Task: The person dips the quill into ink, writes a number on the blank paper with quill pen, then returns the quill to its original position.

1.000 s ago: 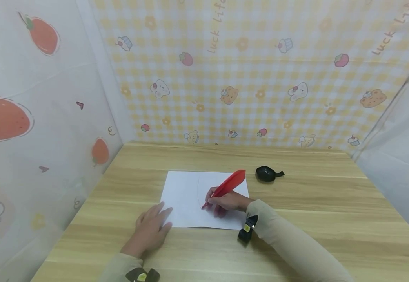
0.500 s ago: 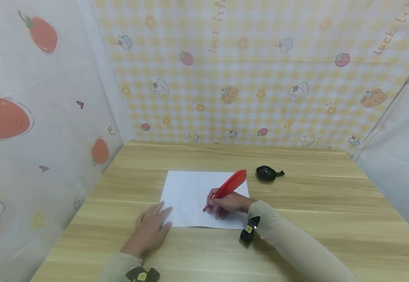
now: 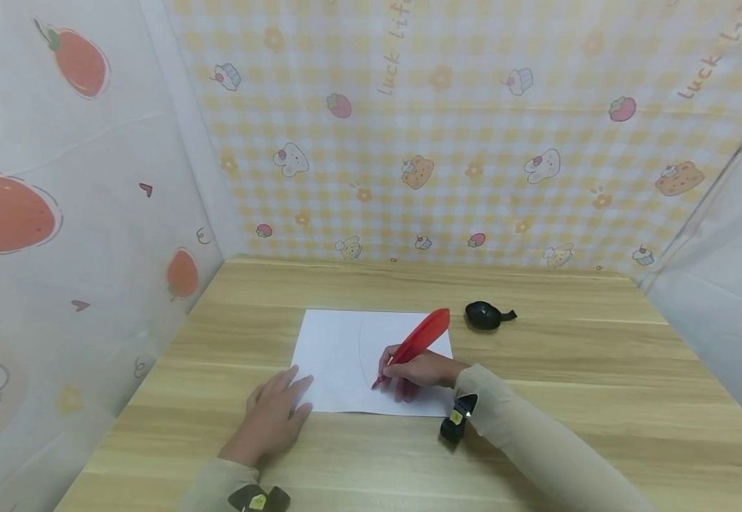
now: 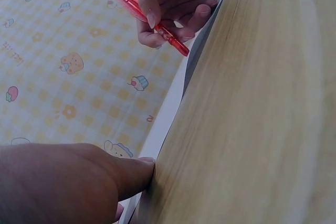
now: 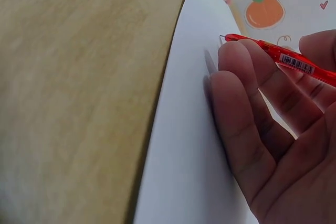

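Note:
A white sheet of paper (image 3: pixel 332 355) lies on the wooden table, with a thin curved line drawn on it. My right hand (image 3: pixel 418 371) pinches a red feather pen (image 3: pixel 423 336) between thumb and fingers, its tip down at the lower end of that line. In the right wrist view the red pen barrel (image 5: pixel 294 60) carries a barcode label, and the curled lower fingers rest against the sheet. My left hand (image 3: pixel 271 416) lies with fingers spread on the paper's left edge; in the left wrist view its thumb (image 4: pixel 137 174) presses the near edge.
A small black object with a rounded body and short tail (image 3: pixel 483 316) lies on the wooden table (image 3: pixel 575 355), right of the paper's far corner. A yellow checked cloth (image 3: pixel 447 128) hangs behind the table. White printed sheeting (image 3: pixel 108 213) hangs at the left.
My right hand has moved slightly toward me and to the right with the feather pen, and the curved line has grown longer. My left hand has stayed in place.

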`<state>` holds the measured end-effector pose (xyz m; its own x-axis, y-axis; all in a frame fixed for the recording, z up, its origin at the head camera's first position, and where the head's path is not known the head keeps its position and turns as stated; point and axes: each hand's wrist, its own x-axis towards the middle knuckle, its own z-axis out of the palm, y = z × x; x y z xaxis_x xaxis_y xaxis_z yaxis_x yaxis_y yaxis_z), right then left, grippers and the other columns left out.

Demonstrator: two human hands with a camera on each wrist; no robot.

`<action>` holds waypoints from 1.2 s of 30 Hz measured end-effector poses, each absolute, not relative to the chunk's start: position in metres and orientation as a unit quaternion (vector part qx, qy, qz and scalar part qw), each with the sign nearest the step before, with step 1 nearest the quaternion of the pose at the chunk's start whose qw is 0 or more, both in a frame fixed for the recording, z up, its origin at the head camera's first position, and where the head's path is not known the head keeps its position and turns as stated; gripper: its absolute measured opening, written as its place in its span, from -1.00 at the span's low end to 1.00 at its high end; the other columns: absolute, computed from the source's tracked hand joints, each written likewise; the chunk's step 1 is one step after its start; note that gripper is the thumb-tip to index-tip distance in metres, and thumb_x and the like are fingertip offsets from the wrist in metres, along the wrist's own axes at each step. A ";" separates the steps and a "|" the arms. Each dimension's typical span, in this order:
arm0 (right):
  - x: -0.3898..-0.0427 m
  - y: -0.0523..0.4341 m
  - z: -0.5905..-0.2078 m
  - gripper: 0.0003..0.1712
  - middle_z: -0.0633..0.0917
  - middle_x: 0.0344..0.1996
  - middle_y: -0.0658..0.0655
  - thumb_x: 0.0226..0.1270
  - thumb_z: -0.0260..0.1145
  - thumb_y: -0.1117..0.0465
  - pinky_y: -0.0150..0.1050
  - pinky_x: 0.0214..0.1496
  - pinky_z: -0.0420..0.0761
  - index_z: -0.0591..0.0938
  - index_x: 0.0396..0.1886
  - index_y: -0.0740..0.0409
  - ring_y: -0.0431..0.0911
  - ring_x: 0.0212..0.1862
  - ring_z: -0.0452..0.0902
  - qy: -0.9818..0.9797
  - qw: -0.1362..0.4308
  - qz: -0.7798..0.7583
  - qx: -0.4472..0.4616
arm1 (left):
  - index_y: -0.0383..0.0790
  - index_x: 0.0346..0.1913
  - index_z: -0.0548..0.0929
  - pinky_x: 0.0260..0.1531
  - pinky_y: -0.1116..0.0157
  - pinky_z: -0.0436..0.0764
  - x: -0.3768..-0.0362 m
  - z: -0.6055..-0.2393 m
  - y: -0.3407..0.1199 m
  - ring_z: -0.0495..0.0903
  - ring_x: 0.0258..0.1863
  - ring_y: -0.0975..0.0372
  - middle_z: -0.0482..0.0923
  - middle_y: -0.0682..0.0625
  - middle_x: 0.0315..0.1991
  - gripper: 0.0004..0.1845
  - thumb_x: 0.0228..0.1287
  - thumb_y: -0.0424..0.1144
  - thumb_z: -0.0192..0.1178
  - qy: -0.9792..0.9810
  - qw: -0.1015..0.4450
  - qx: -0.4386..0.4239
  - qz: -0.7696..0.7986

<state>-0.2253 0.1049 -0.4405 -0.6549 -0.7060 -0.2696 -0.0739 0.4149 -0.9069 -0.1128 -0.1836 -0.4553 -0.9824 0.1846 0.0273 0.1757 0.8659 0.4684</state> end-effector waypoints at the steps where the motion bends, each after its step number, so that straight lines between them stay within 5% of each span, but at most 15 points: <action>1: -0.225 0.105 -0.441 -0.86 0.71 -0.43 0.13 0.41 0.19 0.14 -0.23 -0.43 0.66 0.56 -0.17 0.10 -0.06 -0.51 0.64 0.773 0.331 -0.479 -0.252 | -0.21 0.34 0.43 0.28 -0.32 -0.06 -0.113 -0.456 -0.184 0.06 0.41 -0.21 0.15 -0.29 0.43 -0.52 0.41 -0.18 0.10 0.966 0.009 0.093 0.242; 36: -0.234 0.124 -0.434 -0.86 0.73 -0.37 0.16 0.38 0.19 0.18 -0.21 -0.41 0.66 0.58 -0.19 0.14 -0.02 -0.47 0.66 0.767 0.372 -0.468 -0.236 | -0.21 0.33 0.44 0.28 -0.31 -0.06 -0.113 -0.457 -0.184 0.07 0.41 -0.21 0.16 -0.29 0.43 -0.53 0.40 -0.20 0.10 0.965 0.008 0.094 0.246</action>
<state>-0.2339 0.1238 -0.4340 -0.6125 -0.7089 -0.3497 -0.0135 0.4517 -0.8921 -0.1131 -0.1840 -0.4567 -0.9821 0.1858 0.0311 0.1779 0.8608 0.4769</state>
